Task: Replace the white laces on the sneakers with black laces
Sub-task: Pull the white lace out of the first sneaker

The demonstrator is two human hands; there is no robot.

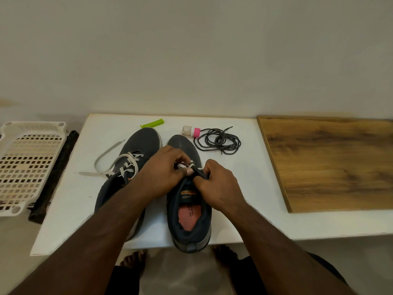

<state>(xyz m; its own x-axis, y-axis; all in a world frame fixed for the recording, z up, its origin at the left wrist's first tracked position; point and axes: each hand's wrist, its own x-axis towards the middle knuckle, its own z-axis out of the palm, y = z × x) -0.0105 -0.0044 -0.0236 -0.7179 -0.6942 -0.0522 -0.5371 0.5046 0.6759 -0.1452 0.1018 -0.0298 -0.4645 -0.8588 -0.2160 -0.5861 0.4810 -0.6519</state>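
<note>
My left hand [168,167] and right hand [214,182] both pinch the white lace [192,166] on the right sneaker [189,209] at the desk's [244,199] near edge; I should loosen each crossing evenly rather than yank.

Soft, even indoor light, rather dim, falls on the white table [244,201], with faint shadows and no glare. Wide-angle bending curves the table's edges outward. The picture looks slightly smeared, perhaps from compression, and softest toward its corners.
</note>
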